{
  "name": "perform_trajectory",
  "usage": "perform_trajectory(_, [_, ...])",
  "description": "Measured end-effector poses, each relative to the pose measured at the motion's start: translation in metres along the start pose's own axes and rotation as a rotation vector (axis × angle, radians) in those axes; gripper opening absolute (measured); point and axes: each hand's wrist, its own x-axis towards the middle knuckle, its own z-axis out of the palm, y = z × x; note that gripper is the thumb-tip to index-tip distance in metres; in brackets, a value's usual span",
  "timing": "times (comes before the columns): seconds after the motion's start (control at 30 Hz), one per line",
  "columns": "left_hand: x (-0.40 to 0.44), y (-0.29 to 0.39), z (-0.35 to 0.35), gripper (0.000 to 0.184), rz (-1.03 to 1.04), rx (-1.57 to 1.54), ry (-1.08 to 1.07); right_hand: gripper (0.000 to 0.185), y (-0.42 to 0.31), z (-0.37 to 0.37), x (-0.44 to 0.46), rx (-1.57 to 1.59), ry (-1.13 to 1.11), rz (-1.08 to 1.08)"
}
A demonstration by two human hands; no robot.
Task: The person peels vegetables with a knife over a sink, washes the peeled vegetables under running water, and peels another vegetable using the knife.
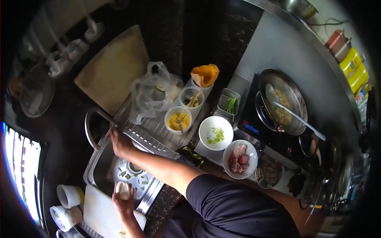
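Note:
My right hand [120, 143] reaches across the sink to the base of the curved tap [92, 126], its fingers closed at the tap's handle, which they mostly hide. Lower down, my left hand [124, 204] grips a small whitish cup [123, 191] over the near side of the sink [144, 192]. Green leaf scraps [127, 175] are scattered in the basin around the drain. Beside my left hand, a white cutting board [97, 210] lies at the sink's edge.
Right of the sink stand a bowl of yellow food [177, 119], a bowl of chopped greens [216, 135] and a bowl of raw meat [239, 160]. A wok [295, 107] with a ladle sits on the stove. White tubs [67, 196] stand at lower left.

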Motion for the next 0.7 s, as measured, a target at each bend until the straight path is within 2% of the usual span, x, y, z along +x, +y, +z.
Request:
perform_trajectory(0.03, [0.025,0.002,0.005,0.067,0.03,0.079,0.062,0.058,-0.002,-0.004,-0.006,-0.069,-0.086,-0.063])
perform_trajectory(0.07, [0.053,0.005,0.012,0.062,0.056,0.14,0.019,0.059,0.013,0.026,0.0,-0.147,-0.007,-0.134])
perform_trajectory(0.1, [0.082,0.008,0.021,0.057,0.08,0.199,-0.027,0.059,0.01,0.027,-0.001,-0.179,-0.017,-0.144])
perform_trajectory(0.17, [0.134,0.015,0.051,0.054,0.137,0.247,-0.427,0.058,-0.016,-0.019,-0.022,-0.318,-0.208,-0.262])
perform_trajectory(0.23, [0.179,0.026,0.068,0.052,0.03,0.138,-0.358,0.058,-0.013,0.012,-0.022,-0.33,-0.256,-0.309])
perform_trajectory(0.27, [0.249,0.036,0.007,0.052,0.063,0.169,-0.94,0.052,-0.023,-0.005,-0.044,0.095,-0.224,-0.121])
perform_trajectory(0.3, [0.248,0.023,0.015,0.052,0.055,0.162,-0.948,0.046,-0.007,0.048,-0.044,0.292,0.05,-0.037])
perform_trajectory(0.33, [0.244,-0.003,0.037,0.052,0.037,-0.593,-0.889,0.042,-0.008,0.034,-0.048,0.398,0.025,0.003])
perform_trajectory(0.37, [0.235,-0.024,0.062,0.052,-0.002,-1.331,-0.723,0.039,-0.009,0.02,-0.052,0.504,0.005,0.047])
perform_trajectory(0.4, [0.237,-0.033,0.066,0.05,0.066,-1.538,-0.62,0.039,-0.012,0.014,-0.056,0.453,-0.064,0.017])
perform_trajectory(0.53, [0.248,-0.029,0.028,0.041,0.268,-1.544,-0.46,0.038,-0.021,0.014,-0.073,0.213,-0.247,-0.144])
perform_trajectory(0.63, [0.273,-0.022,-0.012,0.036,0.367,-1.672,-0.461,0.038,-0.021,0.021,-0.089,0.169,-0.285,-0.194])
perform_trajectory(0.67, [0.285,-0.021,-0.023,0.034,0.491,-1.729,-0.537,0.038,-0.022,0.024,-0.094,0.153,-0.284,-0.201])
perform_trajectory(0.7, [0.287,-0.023,-0.018,0.044,0.833,-1.663,-0.894,0.038,-0.016,0.016,-0.1,0.137,-0.288,-0.2])
